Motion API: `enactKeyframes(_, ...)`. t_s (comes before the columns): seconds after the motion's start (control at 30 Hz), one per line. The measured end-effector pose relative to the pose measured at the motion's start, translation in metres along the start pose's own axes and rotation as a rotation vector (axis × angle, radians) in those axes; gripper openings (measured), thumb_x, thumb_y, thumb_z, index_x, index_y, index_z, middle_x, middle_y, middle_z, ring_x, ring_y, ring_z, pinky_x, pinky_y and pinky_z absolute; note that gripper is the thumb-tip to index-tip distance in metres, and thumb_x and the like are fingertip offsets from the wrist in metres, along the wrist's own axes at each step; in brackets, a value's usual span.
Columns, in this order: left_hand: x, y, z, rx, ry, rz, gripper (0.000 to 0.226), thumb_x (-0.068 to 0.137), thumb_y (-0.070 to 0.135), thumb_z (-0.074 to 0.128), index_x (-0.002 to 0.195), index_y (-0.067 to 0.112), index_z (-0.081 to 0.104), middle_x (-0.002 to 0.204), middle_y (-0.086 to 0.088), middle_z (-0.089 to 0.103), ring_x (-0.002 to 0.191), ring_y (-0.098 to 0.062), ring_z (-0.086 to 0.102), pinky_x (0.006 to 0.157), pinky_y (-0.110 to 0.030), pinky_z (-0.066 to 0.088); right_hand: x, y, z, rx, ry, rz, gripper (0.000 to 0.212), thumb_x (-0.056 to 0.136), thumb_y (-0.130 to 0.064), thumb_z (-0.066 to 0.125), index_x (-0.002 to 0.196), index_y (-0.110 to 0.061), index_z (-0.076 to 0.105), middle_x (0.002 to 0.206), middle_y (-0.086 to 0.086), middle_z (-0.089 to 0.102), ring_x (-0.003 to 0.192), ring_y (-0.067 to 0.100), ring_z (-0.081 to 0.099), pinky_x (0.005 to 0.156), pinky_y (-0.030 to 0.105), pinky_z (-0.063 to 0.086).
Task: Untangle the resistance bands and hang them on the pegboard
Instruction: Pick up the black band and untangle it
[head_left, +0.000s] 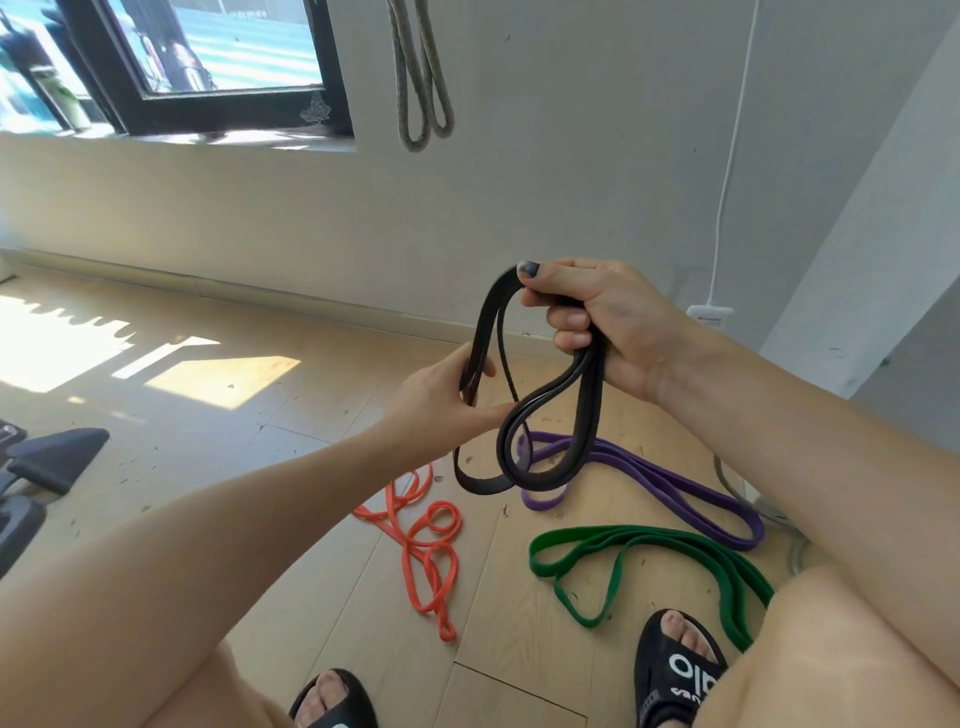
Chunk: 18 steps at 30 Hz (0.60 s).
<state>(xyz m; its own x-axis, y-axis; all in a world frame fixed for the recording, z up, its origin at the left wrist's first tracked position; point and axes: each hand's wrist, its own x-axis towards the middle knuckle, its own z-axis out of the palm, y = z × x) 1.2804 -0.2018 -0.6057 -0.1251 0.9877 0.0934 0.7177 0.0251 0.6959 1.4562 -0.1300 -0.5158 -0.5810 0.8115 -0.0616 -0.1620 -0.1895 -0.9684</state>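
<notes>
Wood floor (270, 467), white wall (571, 182), window (208, 62).

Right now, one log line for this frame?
hands: both grip black band | left hand | right hand | floor: orange band, purple band, green band

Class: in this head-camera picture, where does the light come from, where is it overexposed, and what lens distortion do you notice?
Head view: daylight enters the window, burning out patches on the floor; wide-angle lens bows the skirting, swells near forearms; black band stays sharp.
</notes>
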Motion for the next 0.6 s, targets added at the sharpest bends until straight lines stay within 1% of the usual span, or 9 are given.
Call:
enactKeyframes(0.1,-0.001,0.006,0.006,-0.015,-0.002,0.011,0.031,0.090,0.045,0.073,0.110,0.026,0.059,0.073,0.002,0.053,0.065,-0.013,0.048,0.064,-0.026,0.046,0.001,0.000,0.001,0.028,0.016,-0.002,0.015,0.094,-0.015,0.071,0.100,-0.002,0.064,0.075,0.003,0.068,0.048,0.004,0.037,0.041,0.013,0.032)
enactKeyframes(0.2,-0.002,0.007,0.007,-0.062,-0.030,-0.006,0.013,0.097,0.030,0.064,0.109,0.023,0.064,0.071,-0.001,0.057,0.065,-0.017,0.057,0.067,-0.032,0.053,0.002,0.000,-0.001,0.042,0.022,-0.003,0.013,0.095,-0.015,0.071,0.096,-0.004,0.065,0.075,0.002,0.068,0.049,0.004,0.036,0.042,0.013,0.031)
enactKeyframes(0.27,-0.002,0.007,0.004,-0.125,-0.075,-0.044,0.010,0.100,0.022,0.058,0.105,0.020,0.067,0.070,0.002,0.057,0.066,-0.015,0.056,0.067,-0.031,0.049,0.002,0.001,-0.003,0.042,0.025,-0.005,0.013,0.094,-0.016,0.071,0.096,-0.004,0.065,0.075,0.002,0.068,0.049,0.004,0.035,0.042,0.013,0.031)
enactKeyframes(0.3,-0.002,0.007,0.002,-0.152,-0.105,-0.061,0.011,0.101,0.020,0.057,0.102,0.018,0.068,0.071,0.004,0.057,0.068,-0.013,0.055,0.070,-0.030,0.046,0.002,0.001,-0.004,0.040,0.025,-0.005,0.013,0.094,-0.016,0.071,0.095,-0.005,0.065,0.075,0.002,0.068,0.049,0.004,0.035,0.042,0.012,0.031)
enactKeyframes(0.37,-0.001,0.005,-0.004,-0.167,-0.161,-0.082,0.013,0.101,0.022,0.058,0.095,0.016,0.068,0.081,0.000,0.062,0.079,-0.016,0.059,0.081,-0.032,0.046,0.002,0.001,-0.007,0.030,0.028,-0.005,0.013,0.094,-0.016,0.071,0.095,-0.005,0.065,0.075,0.001,0.067,0.049,0.004,0.036,0.042,0.012,0.031)
enactKeyframes(0.4,-0.001,0.003,-0.008,-0.151,-0.186,-0.080,0.015,0.100,0.027,0.060,0.092,0.016,0.066,0.082,-0.002,0.062,0.081,-0.018,0.059,0.082,-0.032,0.047,0.003,0.001,-0.010,0.023,0.033,-0.005,0.013,0.094,-0.017,0.071,0.095,-0.005,0.066,0.075,0.001,0.066,0.049,0.004,0.036,0.042,0.012,0.031)
enactKeyframes(0.47,-0.002,-0.003,-0.018,-0.102,-0.233,-0.049,0.028,0.096,0.041,0.064,0.087,0.015,0.063,0.075,0.001,0.055,0.072,-0.014,0.054,0.075,-0.028,0.045,0.004,0.002,-0.016,0.006,0.040,0.007,0.013,0.094,-0.017,0.071,0.094,-0.005,0.066,0.075,0.001,0.063,0.050,0.005,0.036,0.042,0.013,0.030)
enactKeyframes(0.53,-0.003,-0.009,-0.028,-0.094,-0.254,-0.022,0.037,0.090,0.052,0.064,0.084,0.016,0.065,0.070,0.007,0.051,0.063,-0.009,0.049,0.067,-0.026,0.044,0.005,0.005,-0.024,-0.030,0.033,0.034,0.011,0.095,-0.018,0.070,0.094,-0.008,0.066,0.074,-0.001,0.058,0.050,0.005,0.035,0.041,0.013,0.030)
enactKeyframes(0.6,-0.003,-0.014,-0.037,-0.099,-0.250,-0.018,0.033,0.091,0.051,0.062,0.081,0.020,0.068,0.062,0.011,0.054,0.056,-0.006,0.048,0.063,-0.025,0.043,0.007,0.009,-0.030,-0.076,0.019,0.062,0.010,0.095,-0.018,0.071,0.093,-0.011,0.065,0.074,-0.001,0.055,0.049,0.004,0.035,0.041,0.014,0.030)
